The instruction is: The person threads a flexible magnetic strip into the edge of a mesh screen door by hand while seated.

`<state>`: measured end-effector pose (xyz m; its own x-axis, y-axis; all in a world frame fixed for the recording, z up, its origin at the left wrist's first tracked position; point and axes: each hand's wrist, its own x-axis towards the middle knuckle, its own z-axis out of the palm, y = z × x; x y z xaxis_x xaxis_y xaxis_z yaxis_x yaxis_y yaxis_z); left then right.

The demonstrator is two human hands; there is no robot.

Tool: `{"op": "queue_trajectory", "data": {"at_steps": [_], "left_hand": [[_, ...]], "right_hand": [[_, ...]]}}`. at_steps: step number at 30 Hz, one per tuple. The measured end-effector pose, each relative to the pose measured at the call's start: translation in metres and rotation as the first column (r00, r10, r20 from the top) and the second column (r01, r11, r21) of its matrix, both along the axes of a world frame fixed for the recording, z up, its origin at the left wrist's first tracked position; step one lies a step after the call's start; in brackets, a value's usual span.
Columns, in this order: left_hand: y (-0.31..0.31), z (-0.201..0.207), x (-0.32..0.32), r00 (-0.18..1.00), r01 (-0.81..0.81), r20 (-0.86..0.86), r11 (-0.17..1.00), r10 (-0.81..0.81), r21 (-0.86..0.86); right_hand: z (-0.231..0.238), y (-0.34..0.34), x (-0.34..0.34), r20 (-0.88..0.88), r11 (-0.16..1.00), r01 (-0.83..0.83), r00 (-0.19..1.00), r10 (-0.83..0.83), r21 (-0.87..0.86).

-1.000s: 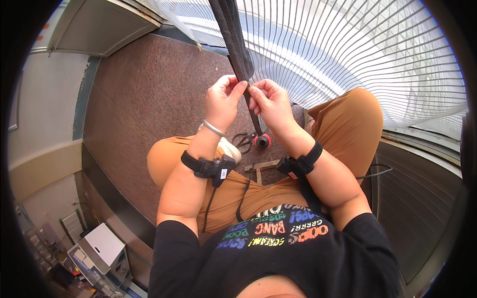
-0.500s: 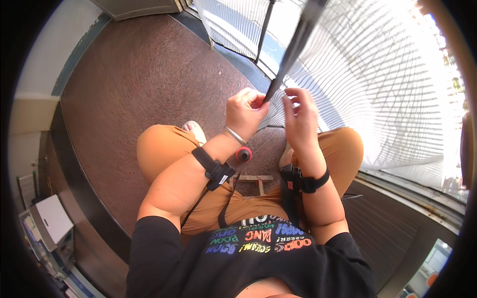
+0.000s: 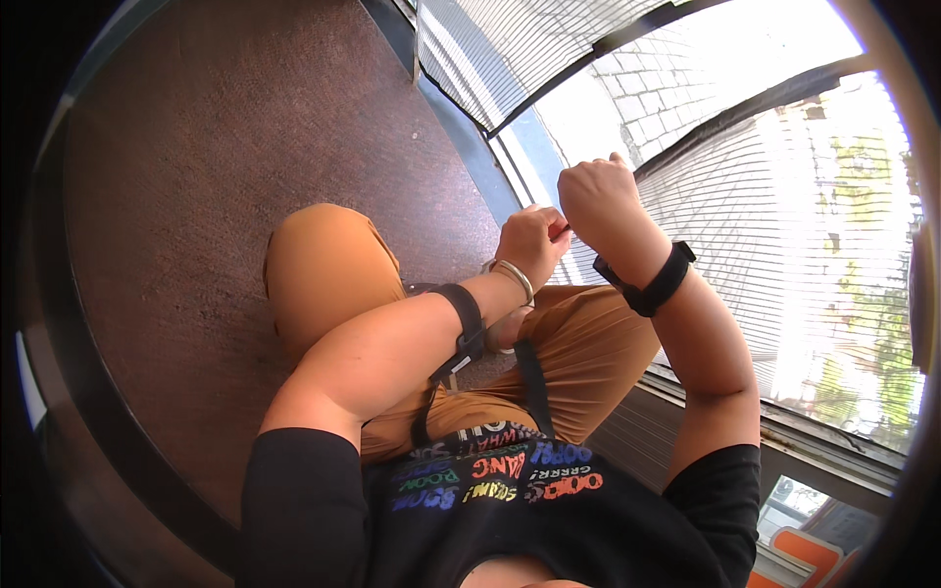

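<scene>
In front of me hangs a translucent, finely striped curtain panel [image 3: 745,225] with a black edge strip [image 3: 750,116]. My right hand [image 3: 600,201] is closed in a fist where this strip runs down to it, knuckles up. Beside it on the left, my left hand [image 3: 532,240] pinches a dark bit, apparently the lower end of the same strip. The hands are almost touching, and the fingers of the right one are mostly hidden. A second striped panel [image 3: 520,49] with a black border hangs farther off, apart from both hands.
A door track and sill [image 3: 510,162] run between the brown floor [image 3: 196,196] and the paving [image 3: 652,93] outside. My bent knees [image 3: 328,260] lie below my arms. Orange chairs [image 3: 809,554] show at lower right.
The black edge strip has swung to the right, opening a gap between the panels. My right hand has moved up and closed on it; my left hand has shifted right.
</scene>
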<state>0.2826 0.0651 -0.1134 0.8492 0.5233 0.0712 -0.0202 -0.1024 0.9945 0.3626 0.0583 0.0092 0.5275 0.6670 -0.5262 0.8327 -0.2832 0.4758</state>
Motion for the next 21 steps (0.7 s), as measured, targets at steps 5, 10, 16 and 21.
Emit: {"op": "queue_trajectory", "data": {"at_steps": [5,10,16,21], "left_hand": [[-0.003,-0.002,0.002,0.999,-0.031,0.010,0.999,0.031,0.026],[-0.001,0.001,0.005,0.997,-0.081,0.018,0.995,0.080,0.064],[0.005,0.005,0.007,0.986,-0.114,0.145,0.975,0.087,0.188],[0.006,0.008,0.007,0.967,-0.152,0.247,0.923,0.064,0.354]], "right_hand": [[-0.004,0.004,0.009,-0.068,0.992,0.124,0.990,-0.124,-0.008],[-0.010,-0.007,0.015,-0.145,0.998,0.004,0.989,0.006,0.066],[0.003,-0.009,0.017,-0.143,0.944,0.078,0.989,-0.033,0.321],[0.005,-0.012,0.022,-0.179,0.956,0.200,0.970,-0.163,0.214]]}}
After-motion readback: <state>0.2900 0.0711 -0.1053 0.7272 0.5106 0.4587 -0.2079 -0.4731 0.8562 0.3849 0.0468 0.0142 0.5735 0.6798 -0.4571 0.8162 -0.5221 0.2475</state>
